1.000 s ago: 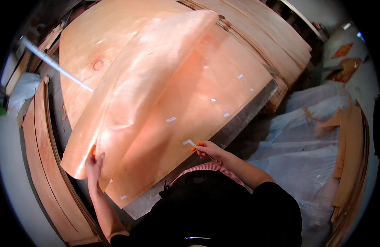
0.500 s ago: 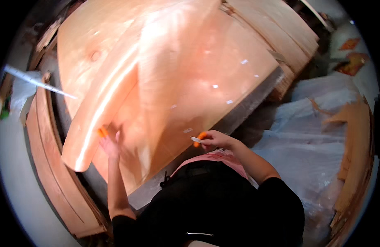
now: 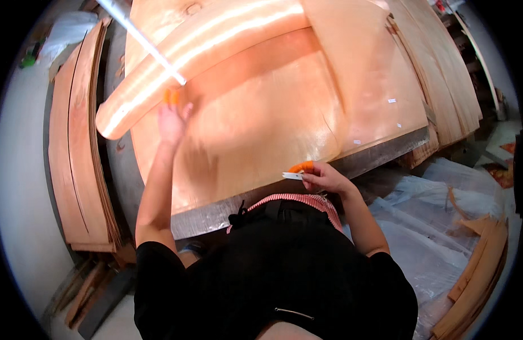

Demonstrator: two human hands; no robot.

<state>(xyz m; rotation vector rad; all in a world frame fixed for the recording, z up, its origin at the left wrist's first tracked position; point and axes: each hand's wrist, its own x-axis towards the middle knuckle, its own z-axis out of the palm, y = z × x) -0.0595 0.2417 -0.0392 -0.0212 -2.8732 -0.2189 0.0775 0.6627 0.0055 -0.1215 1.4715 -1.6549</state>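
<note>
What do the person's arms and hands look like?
Both forearms are bare below short black sleeves. The left hand and the right hand each wear orange fingertip covers; no full gloves, watch or rings show.

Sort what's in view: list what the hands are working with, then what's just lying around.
In hand: curling veneer sheet pushed by left hand; small blade tool in right hand; veneer stack.

Lying about: veneer leaning at left; plastic sheeting; strips.

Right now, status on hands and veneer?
Left hand pushing the curled veneer sheet. Right hand at stack edge, gripping small blade. Nothing in the way.
</note>
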